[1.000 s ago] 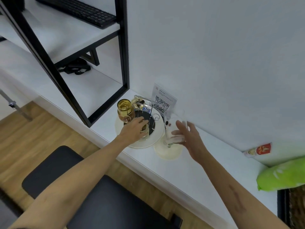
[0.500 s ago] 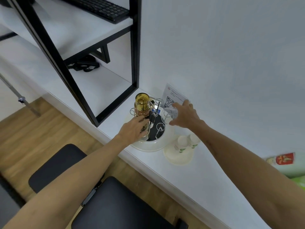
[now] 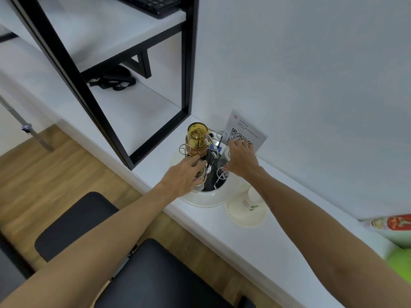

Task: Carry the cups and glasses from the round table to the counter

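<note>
right hand (image 3: 241,161) covers most of a clear glass (image 3: 223,157); grip unreadable. left hand (image 3: 183,176) hides the amber glass (image 3: 196,138) base. keyboard (image 3: 153,3) cut by top edge. green bag (image 3: 400,265) blurred, cut at right edge.

A plain white wall (image 3: 311,74) was observed behind a long white surface (image 3: 255,247). A black metal shelving frame (image 3: 190,63) with white shelves stood at the surface's left end; a black keyboard (image 3: 153,3) lay on the upper shelf (image 3: 106,30). Wood-pattern flooring (image 3: 44,174) was noted below, with two black padded seats (image 3: 73,223) alongside. Lighting was even.
</note>
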